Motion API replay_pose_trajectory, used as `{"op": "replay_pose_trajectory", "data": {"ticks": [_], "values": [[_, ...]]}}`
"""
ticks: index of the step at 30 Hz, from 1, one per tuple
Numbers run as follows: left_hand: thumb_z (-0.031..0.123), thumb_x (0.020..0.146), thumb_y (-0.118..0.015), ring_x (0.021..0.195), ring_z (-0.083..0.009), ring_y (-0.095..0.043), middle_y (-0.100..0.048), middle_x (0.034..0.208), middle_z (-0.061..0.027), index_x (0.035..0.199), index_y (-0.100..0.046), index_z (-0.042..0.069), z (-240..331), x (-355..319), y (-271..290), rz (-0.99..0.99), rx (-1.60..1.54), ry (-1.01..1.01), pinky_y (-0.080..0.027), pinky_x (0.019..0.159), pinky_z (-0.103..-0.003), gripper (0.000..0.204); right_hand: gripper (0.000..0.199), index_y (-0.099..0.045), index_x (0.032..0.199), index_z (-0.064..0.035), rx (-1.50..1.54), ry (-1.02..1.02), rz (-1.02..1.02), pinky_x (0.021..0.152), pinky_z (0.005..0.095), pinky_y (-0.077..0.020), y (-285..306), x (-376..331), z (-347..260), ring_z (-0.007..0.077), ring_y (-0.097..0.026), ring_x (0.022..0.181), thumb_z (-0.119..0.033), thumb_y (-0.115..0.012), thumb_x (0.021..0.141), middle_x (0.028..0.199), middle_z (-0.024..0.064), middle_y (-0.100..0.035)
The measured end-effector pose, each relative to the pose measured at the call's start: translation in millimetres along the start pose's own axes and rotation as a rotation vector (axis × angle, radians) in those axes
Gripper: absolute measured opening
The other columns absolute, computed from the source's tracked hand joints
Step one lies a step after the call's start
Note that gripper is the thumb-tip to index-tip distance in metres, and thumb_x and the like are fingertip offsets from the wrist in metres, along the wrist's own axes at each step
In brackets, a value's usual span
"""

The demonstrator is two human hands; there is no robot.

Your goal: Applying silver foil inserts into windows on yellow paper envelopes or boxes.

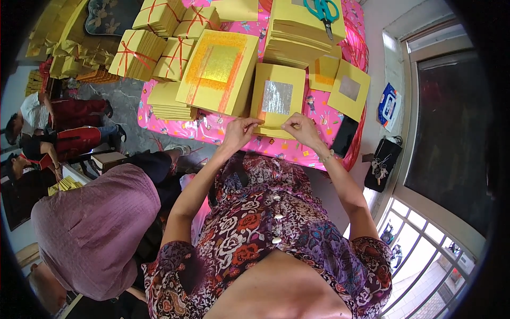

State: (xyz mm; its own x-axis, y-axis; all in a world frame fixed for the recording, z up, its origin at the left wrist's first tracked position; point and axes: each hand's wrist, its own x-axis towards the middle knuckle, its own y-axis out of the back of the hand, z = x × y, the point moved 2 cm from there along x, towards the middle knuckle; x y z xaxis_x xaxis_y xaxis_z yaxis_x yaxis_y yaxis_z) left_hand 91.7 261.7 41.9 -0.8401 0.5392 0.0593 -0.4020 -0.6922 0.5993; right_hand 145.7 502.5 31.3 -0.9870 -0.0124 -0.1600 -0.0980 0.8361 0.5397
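A yellow paper sheet with a silver foil square lies in front of me on the table. Its near edge is bent up into a fold between my two hands. My left hand pinches that folded edge at its left corner, fingers closed. At the right corner, my right hand has its fingertips closed on the same edge. More yellow paper shows beneath the fold. Left of the sheet stands a thick stack of yellow paper topped with a gold and orange square. A loose sheet with a silver square lies to the right.
Teal-handled scissors rest on a tall paper stack at the back. Bundles tied with red string sit far left on the pink patterned tablecloth. A black phone lies at the right edge. A person in mauve is close on my left.
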Motion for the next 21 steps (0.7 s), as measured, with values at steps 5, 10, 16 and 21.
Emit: {"op": "replay_pose_trajectory", "data": {"ticks": [5,10,16,21], "values": [[0.011,0.089,-0.061,0.07,-0.0215,-0.068,-0.073,0.085,-0.0115,0.105,-0.074,0.01,-3,-1,-1,-0.008,0.067,0.034,-0.052,0.066,-0.034,0.021,0.018,-0.071,0.08,-0.0045,0.032,0.115,0.05,0.068,0.035,-0.0476,-3,-4,0,0.0221,-0.061,0.075,-0.022,-0.074,0.082,0.078,0.0079,-0.061],[0.01,0.084,-0.062,0.068,-0.0292,-0.063,-0.068,0.076,-0.0148,0.104,-0.074,0.012,-2,0,-2,0.001,0.027,0.04,-0.05,0.065,-0.039,0.023,0.018,-0.069,0.079,-0.0039,0.015,0.162,0.049,0.07,0.0358,-0.0478,-4,-6,-1,0.0231,-0.061,0.078,-0.021,-0.073,0.083,0.079,0.0082,-0.06],[0.013,0.087,-0.06,0.062,-0.0193,-0.064,-0.072,0.078,-0.01,0.104,-0.075,0.012,0,1,0,-0.05,0.084,0.102,-0.049,0.059,-0.033,0.022,0.017,-0.068,0.079,-0.0044,0.0,0.185,0.059,0.07,0.0362,-0.0475,-4,-6,0,0.024,-0.06,0.079,-0.021,-0.073,0.082,0.079,0.0085,-0.06],[0.013,0.084,-0.062,0.06,-0.0257,-0.061,-0.066,0.067,-0.0124,0.101,-0.076,0.015,6,2,2,-0.034,0.084,0.111,-0.05,0.06,-0.038,0.022,0.017,-0.069,0.078,-0.0044,-0.015,0.182,0.05,0.071,0.0362,-0.0476,-3,-6,-1,0.0241,-0.06,0.079,-0.021,-0.073,0.081,0.078,0.0085,-0.059]]}}
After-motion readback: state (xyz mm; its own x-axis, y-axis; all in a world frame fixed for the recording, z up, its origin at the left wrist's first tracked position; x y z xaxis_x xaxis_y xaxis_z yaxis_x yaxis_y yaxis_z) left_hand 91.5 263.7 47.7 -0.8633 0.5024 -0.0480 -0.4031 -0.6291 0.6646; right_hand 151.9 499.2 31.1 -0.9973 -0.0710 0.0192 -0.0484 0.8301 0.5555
